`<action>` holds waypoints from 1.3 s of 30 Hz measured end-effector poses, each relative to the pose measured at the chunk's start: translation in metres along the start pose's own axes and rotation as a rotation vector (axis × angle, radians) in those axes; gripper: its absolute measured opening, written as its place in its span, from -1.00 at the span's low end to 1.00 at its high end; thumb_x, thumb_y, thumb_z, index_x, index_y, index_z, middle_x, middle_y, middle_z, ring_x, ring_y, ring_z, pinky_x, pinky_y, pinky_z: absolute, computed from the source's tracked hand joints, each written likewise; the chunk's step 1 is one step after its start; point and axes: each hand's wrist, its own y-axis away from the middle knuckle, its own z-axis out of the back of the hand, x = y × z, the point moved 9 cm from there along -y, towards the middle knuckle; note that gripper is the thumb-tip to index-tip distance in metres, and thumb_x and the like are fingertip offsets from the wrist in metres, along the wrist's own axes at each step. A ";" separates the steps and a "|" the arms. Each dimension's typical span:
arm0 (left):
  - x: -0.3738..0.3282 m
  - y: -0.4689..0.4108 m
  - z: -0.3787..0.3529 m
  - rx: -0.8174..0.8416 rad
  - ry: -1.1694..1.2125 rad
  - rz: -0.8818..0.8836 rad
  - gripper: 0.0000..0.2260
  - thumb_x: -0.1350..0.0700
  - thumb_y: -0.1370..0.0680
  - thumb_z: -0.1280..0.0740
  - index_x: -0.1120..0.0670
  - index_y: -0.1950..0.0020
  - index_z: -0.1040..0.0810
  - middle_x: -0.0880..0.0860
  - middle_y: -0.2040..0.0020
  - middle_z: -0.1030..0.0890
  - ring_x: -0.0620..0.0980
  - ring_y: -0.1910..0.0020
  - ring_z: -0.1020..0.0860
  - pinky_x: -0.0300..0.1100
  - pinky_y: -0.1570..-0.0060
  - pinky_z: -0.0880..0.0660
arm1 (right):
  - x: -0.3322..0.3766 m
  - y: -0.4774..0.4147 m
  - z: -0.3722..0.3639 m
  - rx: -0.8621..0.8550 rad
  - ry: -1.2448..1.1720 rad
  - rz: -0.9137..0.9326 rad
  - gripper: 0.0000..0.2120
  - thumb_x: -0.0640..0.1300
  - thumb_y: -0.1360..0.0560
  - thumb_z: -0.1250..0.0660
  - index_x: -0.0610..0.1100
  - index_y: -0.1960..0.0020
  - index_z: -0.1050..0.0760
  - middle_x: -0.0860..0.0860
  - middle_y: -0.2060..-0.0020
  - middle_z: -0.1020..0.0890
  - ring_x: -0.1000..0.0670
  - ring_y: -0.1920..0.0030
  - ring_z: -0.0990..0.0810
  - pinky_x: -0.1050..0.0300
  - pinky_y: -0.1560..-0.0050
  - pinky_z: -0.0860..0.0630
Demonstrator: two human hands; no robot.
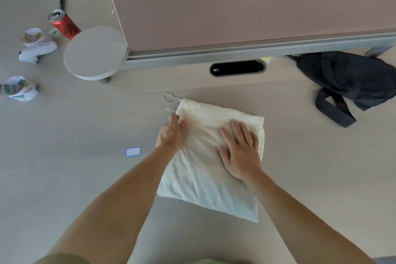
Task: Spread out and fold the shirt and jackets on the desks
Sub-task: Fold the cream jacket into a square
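bare desk point(85, 156) left; divider point(235, 17) blocks behind, dark jacket point(347, 79) at right.

Cream cotton garment point(205, 182) lay folded into a wrinkled, puffy rectangle, flat at the middle of the pale wooden desk point(85, 178). Black fabric jacket point(347, 75) lay crumpled, unfolded, at far right.

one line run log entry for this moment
left hand grips folded cream garment edge | right hand flat on top | dark jacket crumpled at right, untouched
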 end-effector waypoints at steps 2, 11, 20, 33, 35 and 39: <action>-0.022 -0.021 0.006 -0.030 -0.057 -0.122 -0.59 -0.06 -0.66 -0.18 0.18 -0.39 -0.30 0.29 -0.11 -0.59 0.38 -0.05 -0.56 0.07 0.09 -0.44 | -0.003 0.000 -0.012 0.090 0.052 -0.133 -0.35 0.33 -0.57 0.23 0.14 -0.61 0.02 -0.02 -0.62 0.09 -0.10 -0.60 0.14 -0.21 -0.54 0.13; -0.075 -0.022 0.056 -0.222 -0.046 -0.204 -0.78 0.15 -0.58 -0.22 0.11 -0.22 -0.46 0.15 -0.18 -0.54 0.24 -0.21 -0.44 0.03 -0.16 -0.39 | 0.002 -0.030 0.032 0.032 0.105 -0.234 -0.57 0.16 -0.61 -0.14 -0.12 -0.31 -0.42 -0.11 -0.15 -0.55 -0.22 -0.17 -0.52 -0.06 -0.11 -0.47; 0.004 0.100 -0.057 0.051 -0.369 -0.202 -0.25 -0.34 -0.58 0.06 -0.01 -0.63 0.23 0.18 -0.59 0.34 0.25 -0.53 0.41 0.25 -0.40 0.46 | 0.030 -0.047 -0.018 -0.005 0.007 0.401 -0.47 0.17 -0.62 -0.09 0.01 -0.53 -0.33 -0.10 -0.58 -0.20 -0.15 -0.59 -0.12 -0.23 -0.50 -0.16; -0.021 -0.020 -0.001 -0.146 -0.442 -0.376 -0.31 -0.38 -0.51 -0.15 -0.04 -0.56 -0.29 0.06 -0.59 -0.22 0.36 -0.54 -0.13 0.32 -0.46 -0.11 | 0.016 -0.119 0.012 -0.020 0.240 0.129 -0.28 0.44 -0.53 0.05 0.20 -0.60 0.06 -0.09 -0.62 0.09 -0.33 -0.58 0.15 -0.38 -0.49 0.14; -0.014 -0.023 -0.003 -0.157 -0.422 -0.377 -0.32 -0.38 -0.52 -0.14 -0.06 -0.55 -0.32 0.06 -0.57 -0.26 0.33 -0.54 -0.16 0.31 -0.43 -0.17 | 0.017 -0.127 0.000 0.032 0.277 0.129 -0.31 0.45 -0.52 0.10 0.27 -0.59 0.14 -0.04 -0.62 0.14 -0.31 -0.57 0.21 -0.41 -0.50 0.16; -0.010 -0.031 -0.008 -0.162 -0.421 -0.340 -0.32 -0.38 -0.52 -0.08 -0.11 -0.58 -0.22 0.02 -0.60 -0.20 0.28 -0.57 -0.08 0.28 -0.47 -0.10 | 0.014 -0.136 -0.011 0.016 0.228 0.112 -0.31 0.44 -0.49 0.11 0.30 -0.58 0.12 -0.02 -0.63 0.09 -0.30 -0.58 0.20 -0.43 -0.46 0.18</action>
